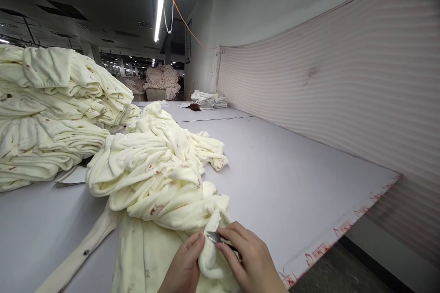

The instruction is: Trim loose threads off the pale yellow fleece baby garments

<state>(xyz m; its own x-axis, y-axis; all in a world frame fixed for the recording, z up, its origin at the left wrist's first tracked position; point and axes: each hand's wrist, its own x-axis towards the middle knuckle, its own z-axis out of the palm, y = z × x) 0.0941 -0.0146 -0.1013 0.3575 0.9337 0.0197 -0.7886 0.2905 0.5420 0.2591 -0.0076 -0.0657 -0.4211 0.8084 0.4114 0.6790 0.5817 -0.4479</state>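
At the front edge of a heap of pale yellow printed garments, my left hand pinches a fold of the soft cloth between thumb and fingers. From the right, my right hand is closed around small metal thread snips. The blades point left and touch or nearly touch the cloth by my left thumb. The rest of the snips is hidden by my fingers. More of the yellow cloth hangs down below both hands.
A tall stack of folded yellow garments stands on the left of the white table. A pale strip lies at front left. Folded white pieces sit at the back. Striped cloth covers the right wall.
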